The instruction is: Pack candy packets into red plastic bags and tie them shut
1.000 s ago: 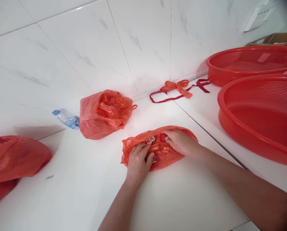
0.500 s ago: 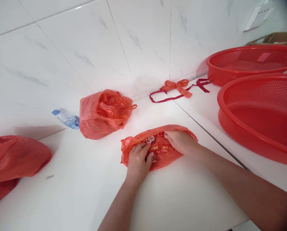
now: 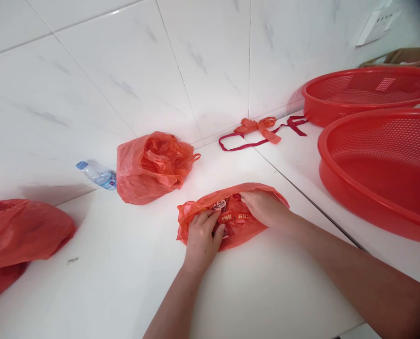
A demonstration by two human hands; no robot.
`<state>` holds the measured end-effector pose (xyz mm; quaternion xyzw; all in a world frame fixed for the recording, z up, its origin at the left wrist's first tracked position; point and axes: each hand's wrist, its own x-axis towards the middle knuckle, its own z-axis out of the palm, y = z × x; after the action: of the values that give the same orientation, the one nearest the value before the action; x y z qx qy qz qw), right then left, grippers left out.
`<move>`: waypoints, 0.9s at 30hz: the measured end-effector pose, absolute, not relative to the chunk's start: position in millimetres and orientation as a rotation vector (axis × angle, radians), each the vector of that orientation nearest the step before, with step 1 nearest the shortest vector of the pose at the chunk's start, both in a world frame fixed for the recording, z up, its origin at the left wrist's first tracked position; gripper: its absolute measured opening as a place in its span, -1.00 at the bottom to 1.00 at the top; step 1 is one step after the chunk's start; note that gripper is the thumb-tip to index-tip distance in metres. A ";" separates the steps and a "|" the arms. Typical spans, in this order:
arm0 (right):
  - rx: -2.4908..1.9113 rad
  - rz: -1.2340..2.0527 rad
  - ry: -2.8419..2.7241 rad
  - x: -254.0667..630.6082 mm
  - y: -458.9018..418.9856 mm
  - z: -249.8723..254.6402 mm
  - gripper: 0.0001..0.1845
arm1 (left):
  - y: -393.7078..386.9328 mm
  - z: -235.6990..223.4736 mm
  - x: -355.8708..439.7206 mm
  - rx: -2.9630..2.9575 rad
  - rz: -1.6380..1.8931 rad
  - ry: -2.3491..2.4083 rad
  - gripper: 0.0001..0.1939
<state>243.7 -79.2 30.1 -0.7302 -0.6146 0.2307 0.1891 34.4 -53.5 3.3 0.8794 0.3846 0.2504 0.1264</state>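
Observation:
A thin red plastic bag (image 3: 247, 239) lies on the white table with its mouth spread wide. Small red wrapped packets (image 3: 227, 217) with pale lettering show inside, beside a dark-and-white one (image 3: 219, 205). My left hand (image 3: 202, 233) reaches in at the bag's left side, fingers bent over the packets and thumb held apart. From the right, my right hand (image 3: 261, 207) is inside the mouth with its fingers curled inward. A bit of red wrapper shows at its fingertips, but most of the fingers are hidden, and what they grip is unclear.
Behind stands another red bag (image 3: 135, 165) stuffed with plastic, beside a water bottle (image 3: 99, 176). More red bags (image 3: 22, 230) lie at the left. Two red perforated baskets (image 3: 351, 188) stand at the right. A dark red strap (image 3: 231, 147) and a knotted red plastic strip (image 3: 259, 126) lie by the wall.
My right fingertips have shifted slightly in the bag; red wrapper now shows where a pale bit showed before. My left hand and the bag stay put.

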 end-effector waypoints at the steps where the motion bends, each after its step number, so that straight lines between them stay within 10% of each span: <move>1: -2.014 0.619 -1.736 243.8 -80.4 29.5 -0.83 | -53.3 2.9 34.2 2.557 0.737 1.113 -0.68; 27: -1.841 0.640 -2.040 242.8 -88.9 30.4 -0.85 | -51.2 18.7 26.9 2.609 0.673 0.964 -0.79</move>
<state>242.8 -88.9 30.4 -0.6443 -0.7137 0.2238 0.1596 26.9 -51.2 18.7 0.9028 0.3337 0.2329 0.1392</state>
